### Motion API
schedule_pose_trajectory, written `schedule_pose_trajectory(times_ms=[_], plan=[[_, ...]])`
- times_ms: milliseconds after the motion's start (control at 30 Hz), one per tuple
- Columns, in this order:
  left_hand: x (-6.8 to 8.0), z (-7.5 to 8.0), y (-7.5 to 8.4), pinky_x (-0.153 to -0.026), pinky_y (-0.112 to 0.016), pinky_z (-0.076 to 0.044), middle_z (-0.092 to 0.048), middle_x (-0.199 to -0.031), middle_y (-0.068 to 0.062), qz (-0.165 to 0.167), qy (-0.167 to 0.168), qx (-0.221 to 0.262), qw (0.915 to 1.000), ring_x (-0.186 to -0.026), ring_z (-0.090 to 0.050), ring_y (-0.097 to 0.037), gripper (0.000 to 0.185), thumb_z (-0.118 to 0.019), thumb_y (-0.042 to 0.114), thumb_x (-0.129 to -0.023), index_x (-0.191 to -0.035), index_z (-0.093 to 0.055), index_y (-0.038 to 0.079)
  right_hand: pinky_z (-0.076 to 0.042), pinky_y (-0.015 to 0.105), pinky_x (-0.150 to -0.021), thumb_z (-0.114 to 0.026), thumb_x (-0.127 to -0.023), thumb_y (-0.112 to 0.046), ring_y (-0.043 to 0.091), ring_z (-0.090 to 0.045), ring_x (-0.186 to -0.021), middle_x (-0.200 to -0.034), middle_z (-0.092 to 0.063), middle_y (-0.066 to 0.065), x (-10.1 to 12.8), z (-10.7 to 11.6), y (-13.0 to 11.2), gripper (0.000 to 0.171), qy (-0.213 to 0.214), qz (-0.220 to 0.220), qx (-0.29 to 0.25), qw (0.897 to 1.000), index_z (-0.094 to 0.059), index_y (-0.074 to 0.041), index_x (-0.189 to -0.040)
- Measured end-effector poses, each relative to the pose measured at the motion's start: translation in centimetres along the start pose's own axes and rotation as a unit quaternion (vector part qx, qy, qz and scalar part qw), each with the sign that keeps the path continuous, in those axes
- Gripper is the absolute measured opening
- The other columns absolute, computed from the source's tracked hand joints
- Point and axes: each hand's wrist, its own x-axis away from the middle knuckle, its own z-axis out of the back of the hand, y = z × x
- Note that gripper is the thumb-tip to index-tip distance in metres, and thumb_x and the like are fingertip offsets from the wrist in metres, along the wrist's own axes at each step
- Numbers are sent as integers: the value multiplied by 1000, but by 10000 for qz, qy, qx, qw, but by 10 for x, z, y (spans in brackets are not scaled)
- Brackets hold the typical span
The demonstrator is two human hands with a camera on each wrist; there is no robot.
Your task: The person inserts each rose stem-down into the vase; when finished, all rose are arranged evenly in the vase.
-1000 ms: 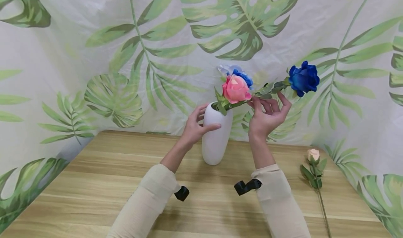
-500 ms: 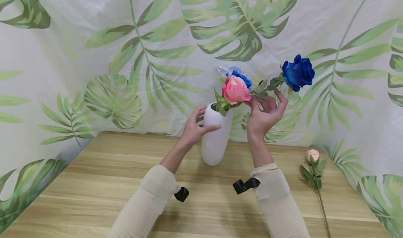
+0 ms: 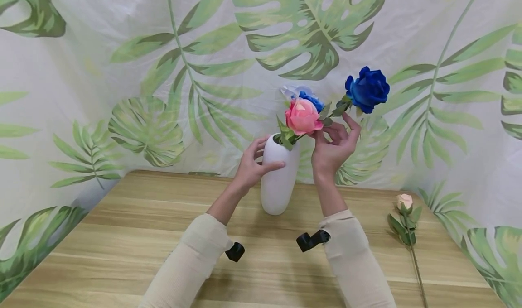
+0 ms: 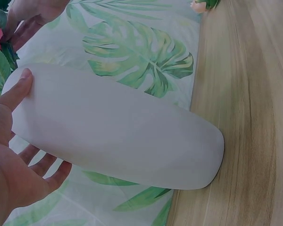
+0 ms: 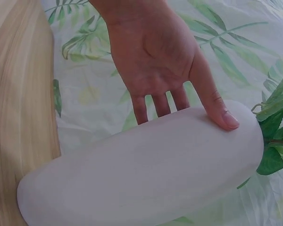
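A tall white vase [image 3: 279, 185] stands on the wooden table, its base on the wood. My left hand [image 3: 253, 165] grips it near the mouth, thumb across the front and fingers behind, as the left wrist view also shows with the thumb on the vase wall [image 4: 113, 127]. Out of the mouth lean a pink rose [image 3: 303, 117] and, behind it, a lighter blue flower [image 3: 313, 100]. To the right, my right hand [image 3: 335, 150] pinches the stem of a dark blue rose [image 3: 368, 89]. That rose slants up to the right; its lower stem is hidden behind the pink bloom.
A peach rose [image 3: 405, 202] with a long stem lies at the table's right side. Behind the table [image 3: 155, 217] hangs a white cloth [image 3: 228, 163] printed with green leaves. Black wrist cameras sit at both sleeves.
My right hand and the dark blue rose have moved left toward the vase, the bloom rising somewhat and the stem standing steeper. My left hand and the vase have stayed in place.
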Motion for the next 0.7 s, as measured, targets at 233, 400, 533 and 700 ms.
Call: schedule_pose_trajectory(times_ms=[233,400,533,700], plan=[[0,-1,0,-99,-57,-53,-51,-151,-14,-2,12,2,10000,-131,-54,-36,77,-87,9,-84,-151,-50,15,-62,30,-60,-66,-77,28,13,-69,-68,-79,-68,-3,7,2,7,55,-446,24,377,9983,-56,0,-123],[0,-1,0,-99,-57,-53,-51,-150,-14,8,42,44,10000,-131,-54,-36,78,-87,8,-83,-151,-50,14,-62,28,-63,-67,-80,25,13,-71,-71,-81,-70,-3,11,5,9,57,-627,-64,534,9966,-55,0,-130],[0,-1,0,-99,-57,-53,-51,-150,-14,9,51,19,10000,-131,-54,-37,78,-87,8,-83,-151,-50,14,-61,26,-66,-68,-84,19,12,-72,-74,-82,-71,-4,13,8,11,58,-836,-105,663,9942,-53,1,-137],[-1,0,0,-100,-57,-52,-50,-151,-14,14,23,30,10000,-132,-54,-37,78,-86,8,-84,-152,-49,14,-61,25,-67,-67,-84,19,10,-73,-75,-84,-72,-7,16,10,12,60,-1008,-85,629,9929,-51,2,-139]])
